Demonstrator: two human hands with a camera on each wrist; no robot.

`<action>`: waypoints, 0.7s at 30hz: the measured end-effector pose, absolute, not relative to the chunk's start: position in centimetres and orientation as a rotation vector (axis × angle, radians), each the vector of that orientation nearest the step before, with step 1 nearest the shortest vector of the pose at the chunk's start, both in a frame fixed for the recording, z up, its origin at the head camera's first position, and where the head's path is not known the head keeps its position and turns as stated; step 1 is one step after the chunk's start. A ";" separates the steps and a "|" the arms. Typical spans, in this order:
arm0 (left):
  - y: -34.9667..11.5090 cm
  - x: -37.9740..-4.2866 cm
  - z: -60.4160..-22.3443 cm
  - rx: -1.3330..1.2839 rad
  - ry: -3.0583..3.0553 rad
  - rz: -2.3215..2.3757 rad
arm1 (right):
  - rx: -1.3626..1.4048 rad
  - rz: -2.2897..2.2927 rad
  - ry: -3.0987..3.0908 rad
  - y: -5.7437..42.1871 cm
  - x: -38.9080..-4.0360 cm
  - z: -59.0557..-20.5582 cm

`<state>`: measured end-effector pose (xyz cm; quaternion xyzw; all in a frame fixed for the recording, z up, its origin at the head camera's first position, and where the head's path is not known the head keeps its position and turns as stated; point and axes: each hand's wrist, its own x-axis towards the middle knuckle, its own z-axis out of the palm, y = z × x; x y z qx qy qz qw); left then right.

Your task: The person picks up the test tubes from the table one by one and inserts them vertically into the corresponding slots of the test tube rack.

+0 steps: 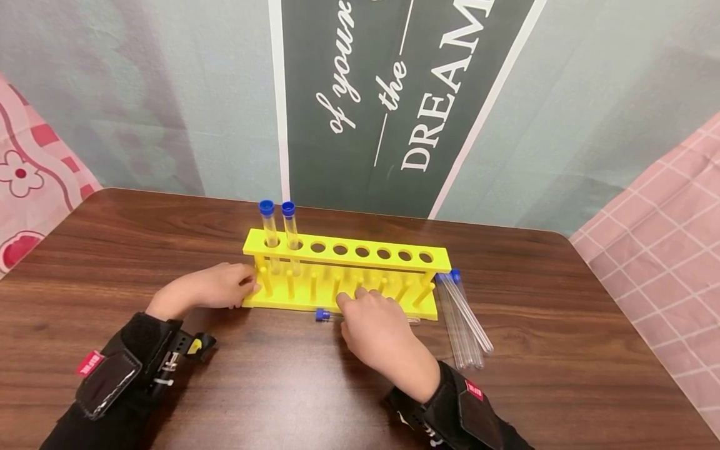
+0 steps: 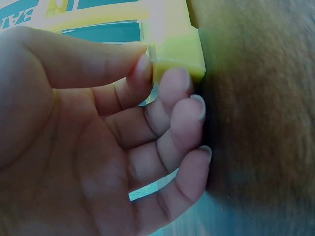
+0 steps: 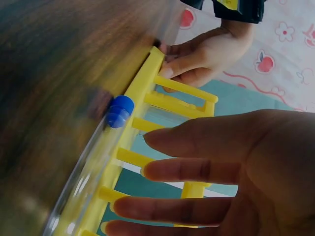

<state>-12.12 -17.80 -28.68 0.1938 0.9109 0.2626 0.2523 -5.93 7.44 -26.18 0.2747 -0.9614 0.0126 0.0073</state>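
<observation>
A yellow test tube rack (image 1: 281, 300) stands on the table, with two blue-capped test tubes (image 1: 270, 228) upright in its two leftmost holes. My left hand (image 1: 216, 285) grips the left end of the rack's base, thumb and forefinger at its corner in the left wrist view. Along the rack's front edge lies another test tube, its blue cap (image 1: 322, 315) pointing left. Over that tube is my right hand (image 1: 375, 328), partly hiding it in the head view. In the right wrist view its fingers (image 3: 187, 169) are straight, near the rack's pegs, with nothing between them.
Several blue-capped test tubes (image 1: 462, 325) lie in a loose bundle by the rack's right end. The brown wooden table (image 1: 562, 325) ends at a printed cloth backdrop (image 1: 225, 100), with pink cloth at both sides.
</observation>
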 end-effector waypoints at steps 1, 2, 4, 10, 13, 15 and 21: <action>-17.8 -12.1 -28.7 0.522 2.476 0.714 | 0.857 0.031 -2.999 7.4 -6.0 -26.3; -17.8 -12.2 -28.7 0.520 2.475 0.714 | 0.855 0.025 -2.992 7.4 -6.0 -26.4; -17.8 -12.2 -28.7 0.513 2.473 0.712 | 0.853 0.011 -2.980 7.4 -6.1 -26.6; -17.7 -12.2 -28.7 0.506 2.475 0.717 | 0.857 -0.027 -2.979 7.3 -6.2 -26.9; -17.7 -12.3 -28.6 0.508 2.475 0.716 | 0.850 -0.043 -2.997 7.3 -6.3 -27.1; -17.8 -12.2 -28.6 0.504 2.474 0.718 | 0.852 -0.067 -3.008 7.2 -6.3 -27.1; -17.7 -12.2 -28.7 0.510 2.473 0.721 | 0.878 -0.142 -3.042 7.2 -6.3 -27.3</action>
